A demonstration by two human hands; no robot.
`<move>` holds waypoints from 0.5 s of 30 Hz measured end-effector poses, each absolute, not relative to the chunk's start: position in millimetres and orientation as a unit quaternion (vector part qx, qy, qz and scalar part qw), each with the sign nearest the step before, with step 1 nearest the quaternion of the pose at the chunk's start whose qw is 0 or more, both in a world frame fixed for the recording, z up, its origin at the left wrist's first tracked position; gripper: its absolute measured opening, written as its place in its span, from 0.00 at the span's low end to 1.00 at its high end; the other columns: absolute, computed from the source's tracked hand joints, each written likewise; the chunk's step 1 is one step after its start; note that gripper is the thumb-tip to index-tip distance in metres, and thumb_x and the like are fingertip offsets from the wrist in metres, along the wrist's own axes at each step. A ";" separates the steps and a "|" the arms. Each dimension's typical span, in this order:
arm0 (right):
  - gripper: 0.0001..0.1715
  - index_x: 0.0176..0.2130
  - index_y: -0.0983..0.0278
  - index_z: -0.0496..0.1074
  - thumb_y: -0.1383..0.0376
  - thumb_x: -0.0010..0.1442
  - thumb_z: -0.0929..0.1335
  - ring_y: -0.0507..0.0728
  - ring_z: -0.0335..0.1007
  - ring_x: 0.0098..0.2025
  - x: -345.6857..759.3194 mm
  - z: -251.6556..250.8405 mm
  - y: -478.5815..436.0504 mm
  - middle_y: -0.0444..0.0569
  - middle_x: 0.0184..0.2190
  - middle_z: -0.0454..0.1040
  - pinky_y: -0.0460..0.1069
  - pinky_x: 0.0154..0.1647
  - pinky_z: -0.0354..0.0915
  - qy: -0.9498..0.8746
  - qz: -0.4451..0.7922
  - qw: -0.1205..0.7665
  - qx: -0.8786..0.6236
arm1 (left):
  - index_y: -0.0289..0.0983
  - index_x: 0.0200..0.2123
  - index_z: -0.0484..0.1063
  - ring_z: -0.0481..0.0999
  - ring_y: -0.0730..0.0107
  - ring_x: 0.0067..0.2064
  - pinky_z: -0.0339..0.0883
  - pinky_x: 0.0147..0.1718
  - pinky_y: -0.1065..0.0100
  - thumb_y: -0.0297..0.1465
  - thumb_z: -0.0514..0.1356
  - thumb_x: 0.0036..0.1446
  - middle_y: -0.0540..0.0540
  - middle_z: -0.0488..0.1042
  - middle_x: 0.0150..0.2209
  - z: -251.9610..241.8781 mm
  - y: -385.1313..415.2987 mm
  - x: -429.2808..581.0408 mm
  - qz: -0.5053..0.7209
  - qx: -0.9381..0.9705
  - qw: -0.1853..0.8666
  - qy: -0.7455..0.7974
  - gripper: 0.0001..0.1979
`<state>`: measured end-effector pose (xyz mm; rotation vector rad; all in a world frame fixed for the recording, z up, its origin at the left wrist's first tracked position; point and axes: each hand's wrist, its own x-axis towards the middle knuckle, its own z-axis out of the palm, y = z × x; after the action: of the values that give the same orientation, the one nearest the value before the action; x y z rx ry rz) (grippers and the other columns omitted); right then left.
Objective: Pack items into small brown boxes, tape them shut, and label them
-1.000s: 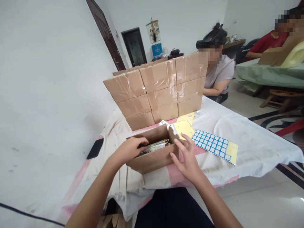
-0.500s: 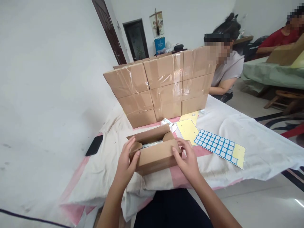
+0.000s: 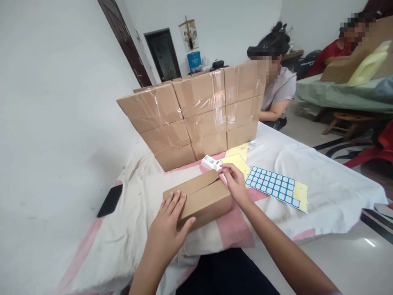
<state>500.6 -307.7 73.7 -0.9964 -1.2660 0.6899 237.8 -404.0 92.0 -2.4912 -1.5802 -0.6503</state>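
A closed brown cardboard box lies in front of me, with a narrow gap between its top flaps. My left hand rests on its left end, fingers stretched flat over the top and thumb against the front side. Beyond the box's far right corner, my right hand has its fingers bent together at the near end of a small white plastic object with a label. Its kind is unclear, and the fingertips partly cover that end.
A wall of taped cartons stands behind the box. To the right lie yellow sheets and a blue-white grid card. A black phone lies left on the cloth-covered table. A co-worker sits beyond the cartons.
The box's flaps, upright before, are now folded down over its contents. My left hand has moved onto the top; my right hand has left the box and reached the white object.
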 end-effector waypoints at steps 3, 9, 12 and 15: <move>0.14 0.44 0.64 0.75 0.64 0.67 0.62 0.57 0.73 0.49 507.8 83.4 -256.4 0.54 0.49 0.76 0.52 0.49 0.67 -0.583 0.255 0.559 -0.532 | 0.45 0.72 0.50 0.61 0.44 0.70 0.61 0.63 0.40 0.48 0.58 0.62 0.39 0.61 0.69 82.0 -403.9 242.1 -0.208 -0.823 0.091 -0.520 0.39; 0.11 0.34 0.69 0.75 0.64 0.66 0.68 0.56 0.74 0.38 531.3 71.7 -181.4 0.49 0.35 0.77 0.52 0.42 0.70 -0.609 0.317 0.375 -0.623 | 0.46 0.72 0.48 0.61 0.43 0.70 0.65 0.61 0.42 0.47 0.58 0.62 0.39 0.60 0.70 74.2 -398.4 240.3 -0.207 -0.822 0.143 -0.511 0.39; 0.15 0.43 0.68 0.75 0.57 0.68 0.69 0.55 0.75 0.39 533.9 59.0 -166.9 0.47 0.39 0.77 0.53 0.41 0.73 -0.609 0.349 0.309 -0.642 | 0.44 0.71 0.50 0.61 0.46 0.70 0.66 0.61 0.45 0.47 0.58 0.63 0.39 0.61 0.70 77.2 -397.9 239.6 -0.190 -0.826 0.166 -0.505 0.38; 0.16 0.47 0.68 0.74 0.57 0.68 0.69 0.56 0.76 0.42 531.1 51.4 -159.0 0.49 0.44 0.77 0.54 0.43 0.74 -0.609 0.377 0.263 -0.647 | 0.41 0.70 0.52 0.63 0.48 0.69 0.67 0.60 0.48 0.46 0.58 0.63 0.39 0.61 0.70 81.8 -397.8 241.9 -0.175 -0.826 0.196 -0.499 0.37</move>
<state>531.1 -159.0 51.4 -1.7491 -1.6460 1.0192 241.9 -397.8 81.8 -2.3127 -1.3985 -0.4911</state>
